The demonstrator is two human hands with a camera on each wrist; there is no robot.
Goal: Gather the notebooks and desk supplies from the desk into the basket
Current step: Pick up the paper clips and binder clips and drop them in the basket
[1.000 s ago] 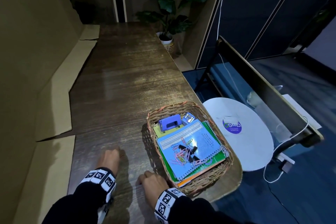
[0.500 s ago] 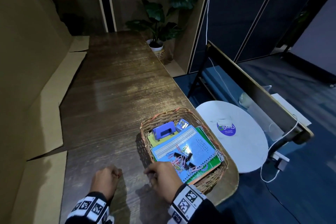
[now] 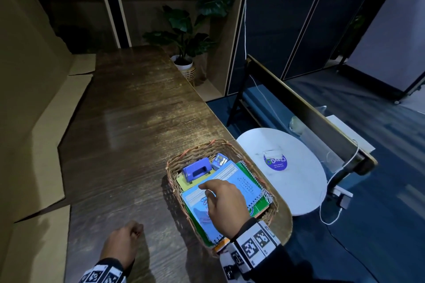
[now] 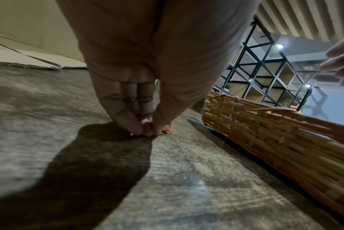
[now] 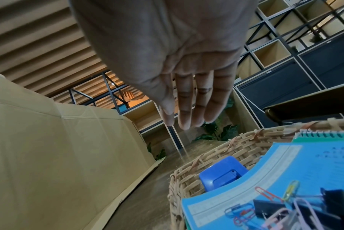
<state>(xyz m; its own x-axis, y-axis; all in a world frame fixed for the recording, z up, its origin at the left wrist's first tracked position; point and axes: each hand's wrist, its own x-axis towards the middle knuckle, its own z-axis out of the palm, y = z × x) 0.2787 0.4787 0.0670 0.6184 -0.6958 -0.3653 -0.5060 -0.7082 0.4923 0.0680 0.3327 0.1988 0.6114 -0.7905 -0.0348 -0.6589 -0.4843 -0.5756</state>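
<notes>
Left hand [image 4: 147,87] pinches a small orange paper clip [image 4: 167,127] against the bench [image 3: 128,135], fingertips together; the clip is mostly hidden. Right hand [image 3: 226,204], fingers straight and relaxed, hovers over the basket [image 3: 177,181] at the near right edge, covering the blue notebook [image 5: 285,171] and clips [image 5: 265,208].

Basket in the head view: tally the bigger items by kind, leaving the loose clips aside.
Inside the basket:
Notebooks or pads: 4 (blue notebook, green spiral notebook, yellow pad, orange edge lowest)
Hole punch: 1
Small blue box: 1
Total: 6
</notes>
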